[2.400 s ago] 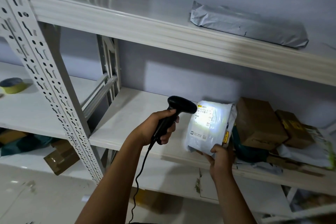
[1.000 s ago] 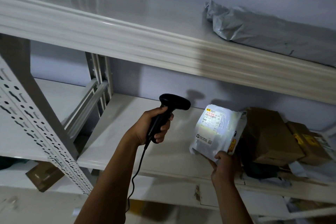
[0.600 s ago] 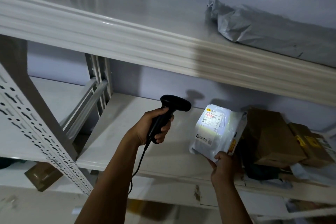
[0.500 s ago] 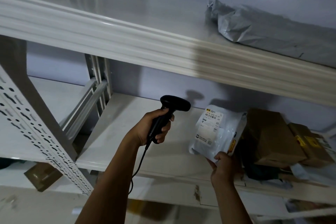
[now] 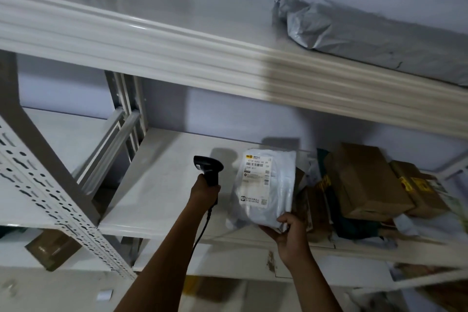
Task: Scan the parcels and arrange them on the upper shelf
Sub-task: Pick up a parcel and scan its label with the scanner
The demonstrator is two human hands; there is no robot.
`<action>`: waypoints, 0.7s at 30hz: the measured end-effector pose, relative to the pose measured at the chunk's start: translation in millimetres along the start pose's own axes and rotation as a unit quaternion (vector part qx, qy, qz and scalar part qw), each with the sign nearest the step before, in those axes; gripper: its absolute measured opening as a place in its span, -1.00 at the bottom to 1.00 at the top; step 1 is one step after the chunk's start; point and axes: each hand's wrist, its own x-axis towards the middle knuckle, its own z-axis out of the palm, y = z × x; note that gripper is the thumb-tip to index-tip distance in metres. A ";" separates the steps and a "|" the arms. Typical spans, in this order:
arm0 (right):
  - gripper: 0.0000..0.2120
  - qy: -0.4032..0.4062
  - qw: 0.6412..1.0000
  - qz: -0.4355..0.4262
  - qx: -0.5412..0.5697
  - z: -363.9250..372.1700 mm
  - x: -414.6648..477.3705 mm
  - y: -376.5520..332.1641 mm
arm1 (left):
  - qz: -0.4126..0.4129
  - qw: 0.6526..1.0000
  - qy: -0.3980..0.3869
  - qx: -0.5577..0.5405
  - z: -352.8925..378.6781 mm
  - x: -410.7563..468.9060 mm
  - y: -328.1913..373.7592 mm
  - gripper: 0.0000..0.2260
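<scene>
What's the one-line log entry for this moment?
left hand: grips black handheld barcode scanner | right hand: holds white plastic mailer parcel | upper shelf: bears grey plastic mailer

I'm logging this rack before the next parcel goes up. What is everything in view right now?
upper shelf: one, white, across the top
grey mailer bag: one, grey, lying on the upper shelf at right
middle shelf: one, white, below the upper shelf
white parcel: one, white with a printed label, held up at the middle shelf
cardboard boxes: at least two, brown, piled on the middle shelf at right
scanner: one, black, corded, left of the white parcel
perforated upright: one, white, at left
left hand: one, grips the scanner's handle
right hand: one, holds the white parcel's lower edge
</scene>
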 end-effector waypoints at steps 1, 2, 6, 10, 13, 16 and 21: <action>-0.54 -0.008 1.000 0.013 -0.003 -1.9 -1.6 1.2 | 0.004 1.000 0.002 0.026 4.5 2.2 -5.2 -0.84; -0.56 -0.015 1.000 0.026 -0.005 -4.1 -2.9 2.6 | 0.007 0.999 0.004 0.050 7.4 -0.1 -7.6 -0.81; -0.60 -0.008 0.997 0.074 -0.009 -15.9 -5.6 10.3 | 0.016 0.997 0.019 0.080 22.0 -12.8 -23.4 -0.77; -0.67 -0.006 0.997 0.082 -0.001 -27.5 -8.7 13.4 | 0.032 0.996 0.022 0.076 26.8 -25.6 -30.4 -0.76; -0.69 -0.008 0.996 0.084 0.004 -35.1 -13.4 11.1 | 0.046 0.992 0.016 0.112 29.4 -33.2 -24.1 -0.71; -0.69 -0.007 0.998 0.069 0.010 -43.2 -20.7 2.4 | 0.080 0.991 0.034 0.097 37.8 -46.5 -8.4 -0.63; -0.63 -0.031 0.999 0.024 0.020 -69.5 -31.7 -22.8 | 0.057 0.991 -0.067 -0.104 52.7 -122.8 55.6 -0.63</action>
